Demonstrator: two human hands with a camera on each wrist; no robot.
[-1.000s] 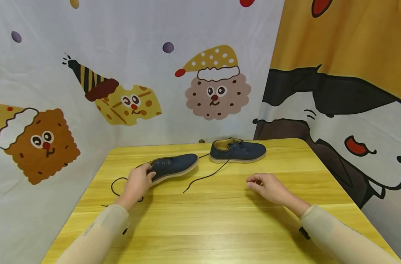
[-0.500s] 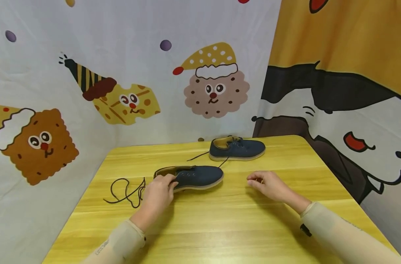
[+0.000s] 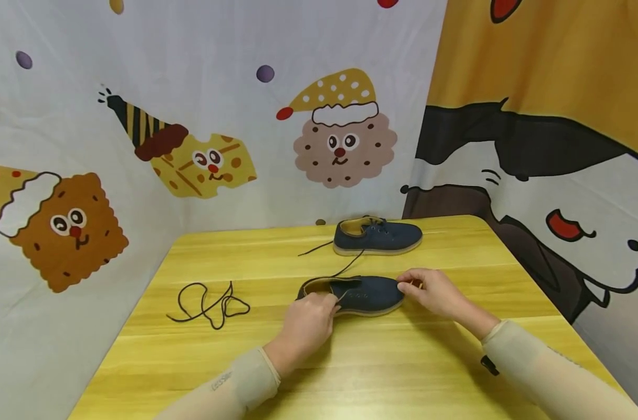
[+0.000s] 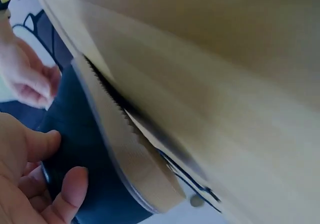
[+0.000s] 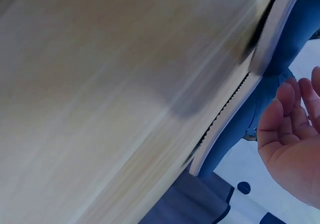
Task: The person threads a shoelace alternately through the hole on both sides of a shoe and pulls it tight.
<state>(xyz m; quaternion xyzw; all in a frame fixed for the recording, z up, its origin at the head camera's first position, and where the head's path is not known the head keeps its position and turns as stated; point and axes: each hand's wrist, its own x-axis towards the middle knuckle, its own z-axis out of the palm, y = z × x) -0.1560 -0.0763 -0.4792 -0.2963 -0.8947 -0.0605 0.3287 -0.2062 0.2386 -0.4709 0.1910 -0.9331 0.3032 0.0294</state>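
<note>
My left hand [image 3: 307,326] pinches the near side wall of a navy lace-up shoe [image 3: 373,291] by its opening. Thumb and fingers close on the dark upper [image 4: 85,139] in the left wrist view, above a pale sole. No lace shows through its eyelets. Beside its toe is my right hand [image 3: 429,291], fingers loosely bent; whether they touch the toe I cannot tell. In the right wrist view, that hand [image 5: 292,139] holds nothing. Behind stands the matching navy shoe [image 3: 392,238], laced, toe to the right, lace ends trailing onto the table.
A loose dark shoelace [image 3: 213,306] lies in loops on the left of the yellow wooden table [image 3: 403,373]. A cartoon-printed cloth [image 3: 219,70] hangs behind the table's far edge.
My left hand has carried the near shoe right and toward me, until its toe came up to my right hand. The loose shoelace stayed behind at left. My right hand hardly moved.
</note>
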